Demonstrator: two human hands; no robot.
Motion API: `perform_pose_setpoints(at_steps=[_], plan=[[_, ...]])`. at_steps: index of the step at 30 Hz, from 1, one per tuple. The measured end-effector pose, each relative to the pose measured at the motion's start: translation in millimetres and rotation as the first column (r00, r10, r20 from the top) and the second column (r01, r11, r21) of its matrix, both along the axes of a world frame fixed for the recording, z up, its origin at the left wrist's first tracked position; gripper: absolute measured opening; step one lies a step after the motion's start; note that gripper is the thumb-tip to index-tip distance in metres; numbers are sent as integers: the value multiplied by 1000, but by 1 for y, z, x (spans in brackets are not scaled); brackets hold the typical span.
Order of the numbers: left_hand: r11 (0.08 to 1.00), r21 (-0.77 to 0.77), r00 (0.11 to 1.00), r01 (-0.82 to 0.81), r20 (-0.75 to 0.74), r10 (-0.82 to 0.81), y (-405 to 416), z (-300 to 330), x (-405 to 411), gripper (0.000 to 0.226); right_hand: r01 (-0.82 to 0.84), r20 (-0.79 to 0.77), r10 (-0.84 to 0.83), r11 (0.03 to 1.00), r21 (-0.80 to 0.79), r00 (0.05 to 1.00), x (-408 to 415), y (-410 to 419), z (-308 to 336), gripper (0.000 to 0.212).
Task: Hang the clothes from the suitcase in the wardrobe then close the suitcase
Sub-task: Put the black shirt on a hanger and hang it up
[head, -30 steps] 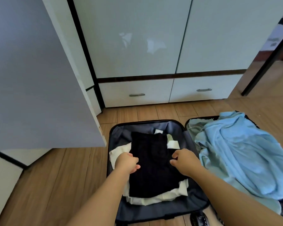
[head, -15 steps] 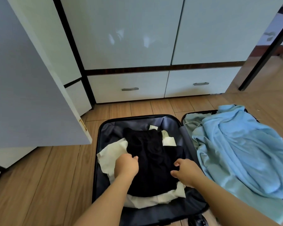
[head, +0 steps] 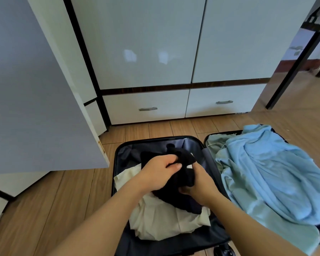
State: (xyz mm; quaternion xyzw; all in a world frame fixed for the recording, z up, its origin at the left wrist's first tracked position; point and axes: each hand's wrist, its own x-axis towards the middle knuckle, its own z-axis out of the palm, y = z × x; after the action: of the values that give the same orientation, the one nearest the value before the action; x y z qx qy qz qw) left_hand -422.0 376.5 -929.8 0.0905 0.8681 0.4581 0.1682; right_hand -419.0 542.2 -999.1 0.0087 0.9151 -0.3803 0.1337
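1. The wardrobe (head: 146,43) stands behind, one door (head: 35,98) swung open.
2. The suitcase (head: 126,150) lies open on the floor (head: 44,209).
3. The black garment (head: 181,183), flat a second ago, is now bunched and lifted off the cream clothing (head: 159,220): unpacking has started.
4. The left hand (head: 158,174) and right hand (head: 201,183) have closed their fingers on it.
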Motion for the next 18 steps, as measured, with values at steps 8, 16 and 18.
perform_pose_setpoints(at_steps=[8,16,18], plan=[[701,713,999,-25,2,33,-1,132,-11,23,56,122,-31,978,-202,992,-20,9,82,44],[799,516,861,-309,-205,466,-7,236,-39,21,96,43,-88,806,-584,995,-23,11,260,38],[827,444,861,-345,-203,467,-6,273,-38,22,122,54,-114,766,-631,992,-21,11,312,36]])
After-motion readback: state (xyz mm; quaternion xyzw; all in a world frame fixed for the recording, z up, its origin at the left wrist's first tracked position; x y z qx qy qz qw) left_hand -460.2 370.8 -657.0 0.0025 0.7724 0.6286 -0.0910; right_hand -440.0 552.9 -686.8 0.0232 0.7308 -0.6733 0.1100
